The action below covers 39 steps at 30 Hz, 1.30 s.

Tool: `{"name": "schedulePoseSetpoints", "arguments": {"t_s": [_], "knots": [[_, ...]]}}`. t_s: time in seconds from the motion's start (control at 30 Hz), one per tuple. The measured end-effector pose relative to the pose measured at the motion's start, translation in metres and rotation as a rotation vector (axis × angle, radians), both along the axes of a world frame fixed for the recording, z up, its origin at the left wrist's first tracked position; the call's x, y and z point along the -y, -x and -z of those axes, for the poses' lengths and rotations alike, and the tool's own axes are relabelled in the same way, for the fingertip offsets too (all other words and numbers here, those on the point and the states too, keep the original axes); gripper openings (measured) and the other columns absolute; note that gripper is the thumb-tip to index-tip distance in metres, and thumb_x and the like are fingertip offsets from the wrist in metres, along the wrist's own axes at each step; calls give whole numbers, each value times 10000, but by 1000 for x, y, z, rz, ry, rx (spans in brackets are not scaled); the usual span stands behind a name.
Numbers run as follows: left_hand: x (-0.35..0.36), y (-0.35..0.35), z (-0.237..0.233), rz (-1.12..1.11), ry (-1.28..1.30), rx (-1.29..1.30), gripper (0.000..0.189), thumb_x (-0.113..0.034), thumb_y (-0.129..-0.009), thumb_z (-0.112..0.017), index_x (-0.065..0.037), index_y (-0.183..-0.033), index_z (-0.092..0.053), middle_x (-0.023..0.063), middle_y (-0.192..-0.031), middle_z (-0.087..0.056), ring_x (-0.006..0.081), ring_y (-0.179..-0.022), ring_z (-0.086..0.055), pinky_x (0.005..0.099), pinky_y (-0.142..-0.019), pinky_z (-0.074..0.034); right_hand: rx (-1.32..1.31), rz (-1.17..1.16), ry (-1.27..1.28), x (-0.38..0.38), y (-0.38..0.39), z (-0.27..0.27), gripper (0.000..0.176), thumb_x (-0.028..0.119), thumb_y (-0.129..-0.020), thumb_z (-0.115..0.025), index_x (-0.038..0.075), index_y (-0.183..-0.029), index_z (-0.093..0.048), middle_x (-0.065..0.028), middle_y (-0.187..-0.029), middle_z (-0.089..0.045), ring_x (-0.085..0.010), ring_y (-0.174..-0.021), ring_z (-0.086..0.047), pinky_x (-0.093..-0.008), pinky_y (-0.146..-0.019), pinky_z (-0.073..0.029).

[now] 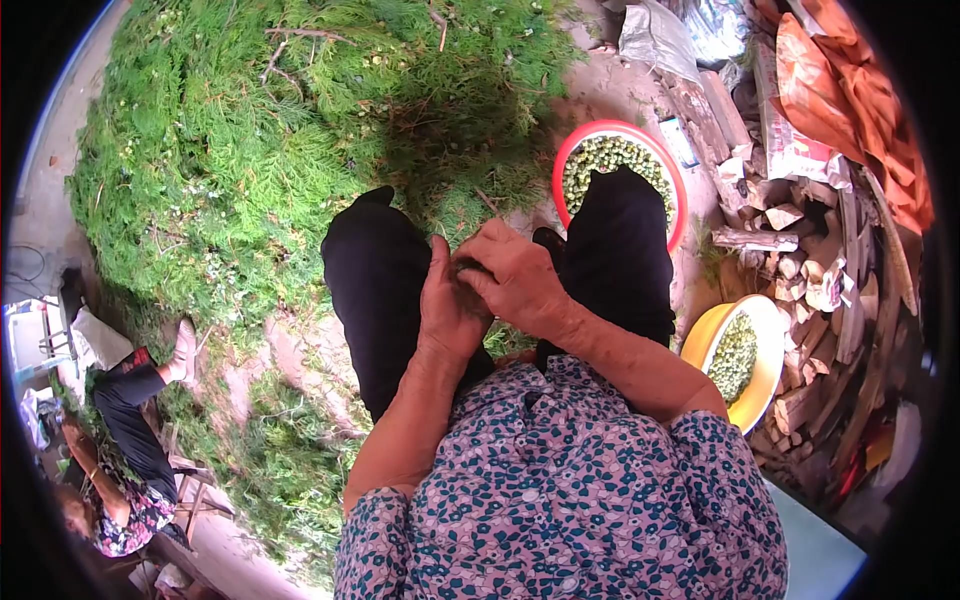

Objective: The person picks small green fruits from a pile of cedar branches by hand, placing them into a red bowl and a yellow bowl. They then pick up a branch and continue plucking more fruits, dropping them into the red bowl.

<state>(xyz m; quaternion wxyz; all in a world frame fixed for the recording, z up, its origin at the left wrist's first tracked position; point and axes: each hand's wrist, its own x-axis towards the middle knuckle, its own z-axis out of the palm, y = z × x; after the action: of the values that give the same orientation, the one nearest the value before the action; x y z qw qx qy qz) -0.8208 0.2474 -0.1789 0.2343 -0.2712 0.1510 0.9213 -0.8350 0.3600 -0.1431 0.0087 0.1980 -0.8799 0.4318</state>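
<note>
Over my lap, my left hand [450, 312] and my right hand [518, 278] are brought together, touching. The right one is closed, its fingers curled in against the left palm. My left hand is cupped and partly closed, thumb pointing up and fingers mostly hidden. A small dark patch shows between them; whatever they hold is too hidden to name. Beyond my right knee sits a red-rimmed basin [683, 205] of small green round fruits [612, 165]. A yellow basin [768, 385] at my right side holds more green fruits [735, 358].
Cut green conifer branches [240, 150] are heaped in front and to the left. Split firewood [800, 270] is stacked at the right, below an orange cloth [850, 100]. Another person [125, 440] sits at the far left, near a wooden stool [200, 490].
</note>
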Motion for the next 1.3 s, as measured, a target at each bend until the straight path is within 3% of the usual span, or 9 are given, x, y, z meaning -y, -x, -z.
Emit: {"name": "schedulePoseSetpoints", "arguments": {"t_s": [0.17, 0.23, 0.33, 0.4, 0.57, 0.8, 1.0, 1.1, 1.3], "knots": [[-3, 2, -11, 3, 53, -5, 555, -509, -904, -318, -31, -1145, -462, 104, -1013, -555, 216, -947, -557, 355, -815, -472, 148, 78, 235, -17, 8, -12, 173, 19, -752, -571, 28, -925, -578, -77, -822, -552, -184, -774, -580, -290, -616, -458], [-3, 3, -3, -12, -115, -156, 552, -481, -919, -283, -17, -1184, -419, 135, -1064, -537, 253, -1001, -538, 397, -864, -459, 821, 165, 964, -29, 13, -14, 195, 40, -783, -525, 13, -976, -526, -81, -791, -581, -150, -667, -567, -261, -576, -473], [-4, 3, -7, -27, -114, -135, 559, -467, -926, -260, -2, -1205, -395, 162, -1124, -513, 278, -1037, -524, 429, -901, -440, 848, 53, 1246, -43, 16, -12, 259, 8, -805, -500, 12, -1063, -478, -84, -865, -580, -150, -718, -576, -250, -585, -468], [-6, 3, -16, -43, -106, -108, 547, -452, -929, -267, 3, -1200, -400, 175, -1127, -514, 297, -1043, -521, 443, -914, -430, 853, 113, 1189, -46, 18, -3, 213, 23, -809, -517, -1, -1020, -506, -77, -865, -581, -149, -709, -571, -245, -595, -466], [-3, 4, -10, -32, -90, -127, 563, -463, -926, -267, 2, -1221, -385, 176, -1155, -502, 291, -1055, -515, 442, -910, -434, 112, 84, 121, -39, 10, -6, 173, 27, -717, -632, 17, -885, -591, -69, -776, -536, -168, -718, -552, -277, -614, -448], [0, 3, 0, -29, -188, -141, 559, -462, -924, -285, 0, -1211, -411, 170, -1161, -503, 289, -1047, -521, 443, -904, -438, 72, 56, 71, -35, 8, 0, 216, 45, -702, -634, 18, -910, -583, -97, -795, -543, -210, -725, -570, -293, -628, -454], [-6, 4, -20, -100, -149, -86, 551, -437, -928, -297, 29, -1203, -400, 206, -1157, -493, 303, -1079, -499, 464, -932, -411, 796, 80, 947, -46, 15, -14, 138, 31, -754, -548, -9, -886, -555, -67, -813, -598, -132, -595, -559, -221, -536, -449], [-5, 3, -15, -98, -154, -108, 542, -429, -930, -301, 27, -1204, -403, 200, -1157, -494, 298, -1075, -502, 454, -930, -413, 763, 169, 880, -38, 13, -10, 139, 59, -751, -575, 2, -878, -571, -72, -770, -581, -156, -647, -574, -250, -562, -449], [2, 2, 4, -31, -224, -151, 526, -436, -929, -308, -13, -1217, -432, 144, -1129, -522, 248, -1019, -535, 386, -883, -446, 84, 119, 65, -22, 5, 1, 155, 109, -730, -631, 15, -852, -614, -97, -744, -548, -209, -757, -578, -323, -636, -439]]}}
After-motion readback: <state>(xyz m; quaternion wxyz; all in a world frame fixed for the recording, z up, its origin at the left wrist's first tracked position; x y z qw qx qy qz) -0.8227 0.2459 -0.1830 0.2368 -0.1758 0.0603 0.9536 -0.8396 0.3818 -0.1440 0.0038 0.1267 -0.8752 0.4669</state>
